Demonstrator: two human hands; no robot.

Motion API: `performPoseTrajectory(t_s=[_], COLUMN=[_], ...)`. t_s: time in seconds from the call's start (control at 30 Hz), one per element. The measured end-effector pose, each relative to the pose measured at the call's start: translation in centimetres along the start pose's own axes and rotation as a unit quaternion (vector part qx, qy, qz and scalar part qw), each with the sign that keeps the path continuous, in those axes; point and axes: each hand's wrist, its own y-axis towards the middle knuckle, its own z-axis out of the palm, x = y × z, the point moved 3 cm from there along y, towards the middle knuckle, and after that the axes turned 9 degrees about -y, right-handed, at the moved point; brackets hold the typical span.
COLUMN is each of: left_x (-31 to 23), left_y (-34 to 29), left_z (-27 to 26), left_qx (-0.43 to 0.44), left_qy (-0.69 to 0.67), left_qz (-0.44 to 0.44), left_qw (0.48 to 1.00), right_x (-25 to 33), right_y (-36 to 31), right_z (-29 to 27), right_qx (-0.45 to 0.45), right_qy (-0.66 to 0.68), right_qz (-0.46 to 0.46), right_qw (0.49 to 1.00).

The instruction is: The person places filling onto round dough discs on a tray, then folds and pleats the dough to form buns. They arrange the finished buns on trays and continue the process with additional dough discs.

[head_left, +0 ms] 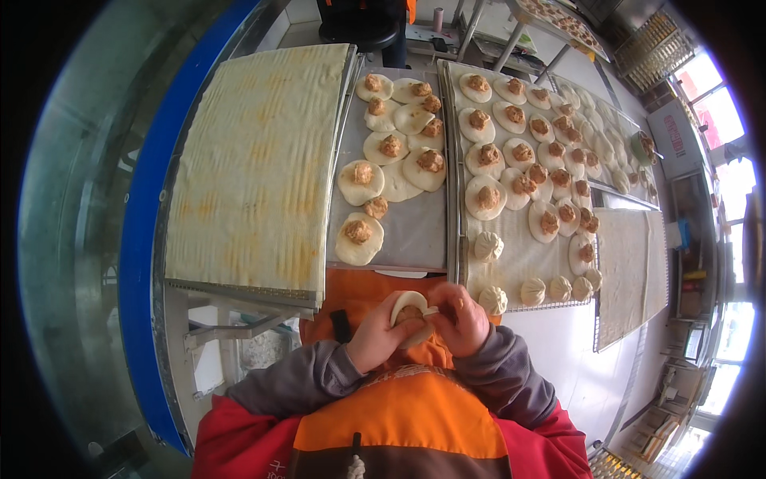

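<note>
Close to my body, above the orange apron, a round dough wrapper point(408, 304) with brown meat filling is held in my left hand point(378, 334). The left thumb lies over the filling while the fingers cup the wrapper from the side. My right hand point(461, 321) pinches the wrapper's right edge between its fingertips. Just ahead, on the middle tray point(407, 235), lie flat wrappers, many topped with balls of filling point(357, 231). Pleated buns point(493, 301) stand along the near edge of the right tray point(511, 275), behind which more filled wrappers point(486, 198) lie in rows.
To the left lies a stack of trays covered by a stained cloth point(251, 168), beside a blue edge point(152, 215). A cloth-covered rack point(632, 271) adjoins the right tray. Farther right is a bowl of filling point(643, 148). A black stool point(359, 32) and another person's legs show beyond.
</note>
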Motion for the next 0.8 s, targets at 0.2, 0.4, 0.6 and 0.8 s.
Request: performPoseTrajectory(t_s=[0.2,0.4,0.6,0.8], left_x=[0.1,-0.2,0.6,1.3], left_y=[0.3,0.2,-0.6,-0.2], left_z=[-1.0,-1.7,-1.2,-2.3], left_qx=[0.075,0.094,0.063,0.121], left_qy=[-0.028,0.093,-0.049,-0.06], left_qz=[-0.077,0.068,0.015,-0.129], left_qw=[0.994,0.989,0.997,0.982], right_x=[1.4,0.9,1.4,2.0], right_y=[0.4,0.8,1.3,1.3], right_z=[0.3,0.8,0.7,1.2], right_qx=[0.044,0.064,0.067,0.097], right_qy=[-0.12,-0.029,-0.082,-0.114], right_qz=[-0.124,-0.023,-0.078,-0.167], right_qw=[0.984,0.997,0.991,0.975])
